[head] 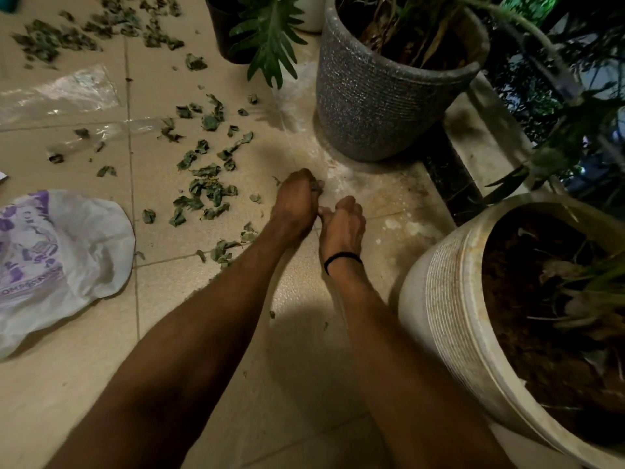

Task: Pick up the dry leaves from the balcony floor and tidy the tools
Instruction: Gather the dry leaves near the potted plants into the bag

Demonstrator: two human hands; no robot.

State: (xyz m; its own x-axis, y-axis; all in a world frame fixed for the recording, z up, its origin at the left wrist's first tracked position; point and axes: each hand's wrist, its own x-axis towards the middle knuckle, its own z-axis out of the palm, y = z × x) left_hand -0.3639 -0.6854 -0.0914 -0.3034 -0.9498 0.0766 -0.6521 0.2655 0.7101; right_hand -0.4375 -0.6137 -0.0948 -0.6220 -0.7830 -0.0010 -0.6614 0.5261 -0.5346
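Bare left hand (297, 201), fingers pinching crumpled leaf scrap (317, 186), right hand (343, 226), fingers curled under, grip unclear, brittle dry leaves (206, 194) scattered left, glossy beige floor tiles (84, 384), speckled grey pot (372, 106) far.

The dry leaves (206, 194) lie scattered on the floor (84, 384), to the left of and beyond the hands. The left hand (297, 201) and right hand (343, 228) are side by side at centre, touching. A bag (67, 252) lies at the left edge, with a plastic sheet (64, 93) behind it. One planter (378, 106) stands beyond the hands. A second planter (449, 299) stands to their right, nearer the person.
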